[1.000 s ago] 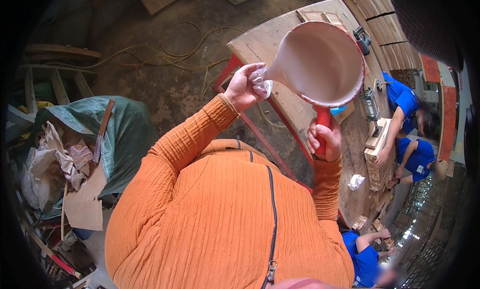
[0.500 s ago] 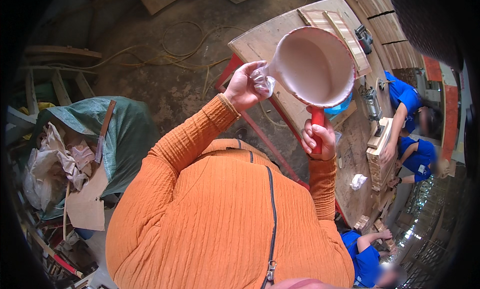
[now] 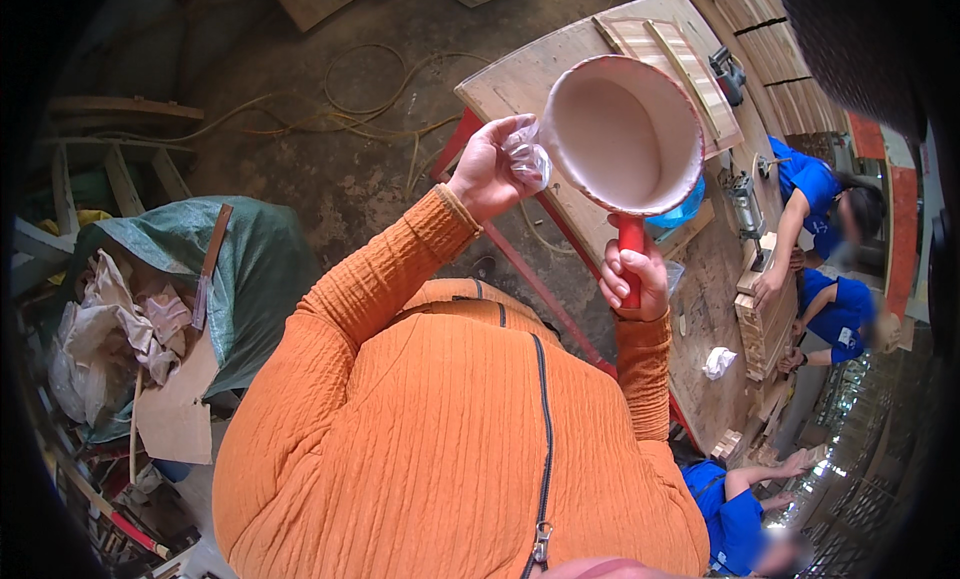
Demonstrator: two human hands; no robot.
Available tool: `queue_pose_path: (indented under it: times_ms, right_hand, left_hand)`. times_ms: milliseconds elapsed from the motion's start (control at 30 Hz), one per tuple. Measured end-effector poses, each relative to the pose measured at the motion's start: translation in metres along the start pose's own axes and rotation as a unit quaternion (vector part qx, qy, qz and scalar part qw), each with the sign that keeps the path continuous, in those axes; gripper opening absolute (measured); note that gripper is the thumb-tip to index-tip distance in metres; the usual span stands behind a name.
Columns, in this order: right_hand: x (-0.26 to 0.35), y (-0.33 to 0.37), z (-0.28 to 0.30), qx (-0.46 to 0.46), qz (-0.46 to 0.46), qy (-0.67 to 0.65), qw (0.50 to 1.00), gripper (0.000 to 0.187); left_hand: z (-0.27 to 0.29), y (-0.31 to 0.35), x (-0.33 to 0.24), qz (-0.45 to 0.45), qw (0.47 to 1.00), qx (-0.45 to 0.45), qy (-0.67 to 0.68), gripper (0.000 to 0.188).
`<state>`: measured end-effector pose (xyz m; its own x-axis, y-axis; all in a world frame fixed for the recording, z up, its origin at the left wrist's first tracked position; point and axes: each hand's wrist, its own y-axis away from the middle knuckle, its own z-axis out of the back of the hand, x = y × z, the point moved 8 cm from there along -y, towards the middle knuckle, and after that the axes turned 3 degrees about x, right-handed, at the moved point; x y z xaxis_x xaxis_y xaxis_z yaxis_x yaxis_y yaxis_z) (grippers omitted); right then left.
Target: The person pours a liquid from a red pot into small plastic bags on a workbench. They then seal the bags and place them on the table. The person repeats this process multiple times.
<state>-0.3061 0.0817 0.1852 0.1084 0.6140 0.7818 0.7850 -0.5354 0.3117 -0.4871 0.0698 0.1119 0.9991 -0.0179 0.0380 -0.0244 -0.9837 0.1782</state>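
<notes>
My right hand (image 3: 648, 284) is wrapped round the red handle of a saucepan (image 3: 622, 134), which it holds up over the workbench. The pan has a worn, chipped reddish rim and a pale pinkish inside; whether liquid lies in it I cannot tell. At the pan's left edge, my left hand (image 3: 482, 184) holds crumpled clear plastic (image 3: 528, 159) in its bent fingers. The plastic sits right by the rim, and in this view I cannot make out whether they touch.
The wooden workbench (image 3: 705, 314) bears a slatted panel (image 3: 685, 74), a power tool (image 3: 727, 76), a blue plastic bag (image 3: 680, 207) and a crumpled white wad (image 3: 718, 362). Co-workers in blue shirts (image 3: 808, 174) handle stacked wood (image 3: 765, 329) at right. A green tarp bag (image 3: 245, 269) stands left; a hose (image 3: 370, 129) crosses the floor.
The saucepan has shifted slightly left and turned a little, its rim now closer round beside the plastic. My left hand has barely moved. At lower right, a co-worker's arm has stretched out farther.
</notes>
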Motion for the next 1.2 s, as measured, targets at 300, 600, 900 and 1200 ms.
queue_pose_path:
  times_ms: [300,600,900,1200]
  right_hand:
    - [-0.006,0.001,0.002,0.001,-0.019,-0.017,1.000,0.051]
    - [-0.011,0.001,0.005,0.004,-0.035,-0.026,0.999,0.050]
    - [-0.016,-0.008,0.007,0.001,-0.032,-0.045,0.998,0.045]
    - [-0.020,-0.026,-0.003,-0.029,0.017,-0.031,0.999,0.046]
  left_hand:
    - [-0.017,0.005,-0.002,-0.016,0.999,0.043,-0.014,0.021]
    - [-0.021,0.010,-0.009,-0.049,0.997,-0.005,-0.060,0.022]
    - [-0.026,0.017,0.000,0.014,0.994,0.024,-0.102,0.024]
    - [-0.024,0.019,0.014,0.041,0.994,0.027,-0.098,0.026]
